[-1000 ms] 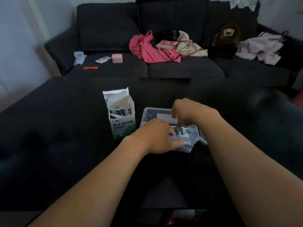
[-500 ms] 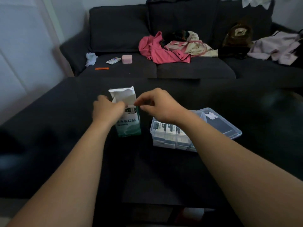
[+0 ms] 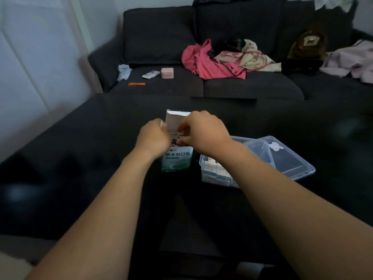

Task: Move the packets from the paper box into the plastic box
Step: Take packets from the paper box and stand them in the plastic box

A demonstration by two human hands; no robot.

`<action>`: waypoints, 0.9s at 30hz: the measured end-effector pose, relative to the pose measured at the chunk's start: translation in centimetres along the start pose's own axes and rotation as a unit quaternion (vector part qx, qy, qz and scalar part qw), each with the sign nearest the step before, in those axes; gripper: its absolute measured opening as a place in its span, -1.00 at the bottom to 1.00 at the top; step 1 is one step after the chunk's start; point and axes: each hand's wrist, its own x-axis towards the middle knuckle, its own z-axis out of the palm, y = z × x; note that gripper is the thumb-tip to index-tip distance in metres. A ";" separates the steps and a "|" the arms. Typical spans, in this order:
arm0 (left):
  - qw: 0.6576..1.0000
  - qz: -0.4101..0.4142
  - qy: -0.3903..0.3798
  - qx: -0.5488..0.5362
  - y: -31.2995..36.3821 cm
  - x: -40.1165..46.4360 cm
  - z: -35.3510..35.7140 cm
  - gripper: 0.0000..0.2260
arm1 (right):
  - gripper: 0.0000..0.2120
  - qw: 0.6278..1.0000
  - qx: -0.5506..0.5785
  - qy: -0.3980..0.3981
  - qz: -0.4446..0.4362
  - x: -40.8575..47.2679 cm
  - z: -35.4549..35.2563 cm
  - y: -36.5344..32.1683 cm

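progress: partway | plastic box (image 3: pixel 286 170) on desk, already holds packets (image 3: pixel 214 168) | paper box (image 3: pixel 177 158) beside it, more packets inside | left hand (image 3: pixel 153 136) grips box edge | right hand (image 3: pixel 203 132) pinches packet at mouth

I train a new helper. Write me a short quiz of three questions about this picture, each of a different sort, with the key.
1. True or false: the plastic box lies to the right of the paper box.
2. Where does the right hand reach? A) the paper box's open top B) the pink garment C) the plastic box's lid
3. Fill in: the left hand holds the paper box's ____ side.

Key: 1 true; 2 A; 3 left.
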 end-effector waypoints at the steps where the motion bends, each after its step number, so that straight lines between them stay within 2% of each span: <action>1: 1.000 0.008 0.004 0.001 0.0 0.0 0.1 -0.74 | -0.72 1.000 -0.014 -0.002 0.000 -0.1 0.0 0.0; 5: 1.000 0.019 0.002 -0.010 0.1 -0.1 0.2 -0.74 | -0.87 0.998 -0.057 -0.002 -0.017 -0.4 0.0 -0.2; 12: 0.999 0.045 0.003 -0.017 0.5 -0.4 0.2 -0.74 | -0.91 0.993 -0.105 0.021 -0.042 -0.4 0.1 -0.6; 17: 0.999 0.046 -0.003 -0.005 0.5 -0.5 0.3 -0.73 | -0.86 0.997 -0.072 -0.013 -0.025 0.1 0.7 -0.3; 19: 0.999 0.041 -0.004 0.001 0.6 -0.4 0.2 -0.73 | -0.89 0.999 -0.030 -0.020 -0.014 0.3 0.7 -0.1; 22: 0.999 0.031 0.004 0.016 0.3 -0.3 0.1 -0.73 | -0.93 1.000 0.028 0.004 0.004 0.6 0.0 0.4; 27: 1.000 0.014 0.008 0.027 -0.3 0.0 0.2 -0.73 | -0.93 0.998 0.059 0.032 0.009 0.9 -0.5 1.3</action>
